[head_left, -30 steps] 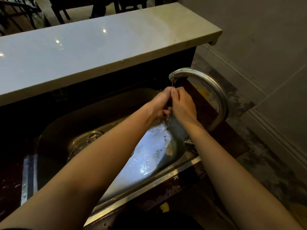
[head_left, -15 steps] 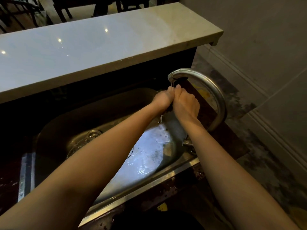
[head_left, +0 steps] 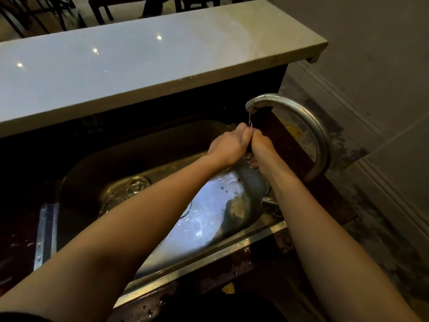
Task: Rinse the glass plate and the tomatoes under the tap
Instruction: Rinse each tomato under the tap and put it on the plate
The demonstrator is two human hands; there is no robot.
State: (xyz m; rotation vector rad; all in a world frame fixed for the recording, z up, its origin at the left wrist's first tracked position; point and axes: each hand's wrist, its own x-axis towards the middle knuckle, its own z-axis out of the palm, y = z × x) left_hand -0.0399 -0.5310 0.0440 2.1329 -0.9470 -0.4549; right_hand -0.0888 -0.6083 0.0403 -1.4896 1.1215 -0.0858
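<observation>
My left hand and my right hand are pressed together right under the spout of the curved steel tap. A thin stream of water falls onto the fingertips. Both hands close around something small and dark, seemingly a tomato, mostly hidden between the palms. The patterned glass plate lies flat on the bottom of the steel sink, near the drain, with my left forearm passing over it.
A pale stone counter ledge overhangs the far side of the sink. The tap's handle sits at the sink's right rim. A dark wet worktop surrounds the sink, with tiled floor and a wall to the right.
My hands have stayed under the spout and turned against each other, from fingertips pinched together to palms closed. Water keeps running.
</observation>
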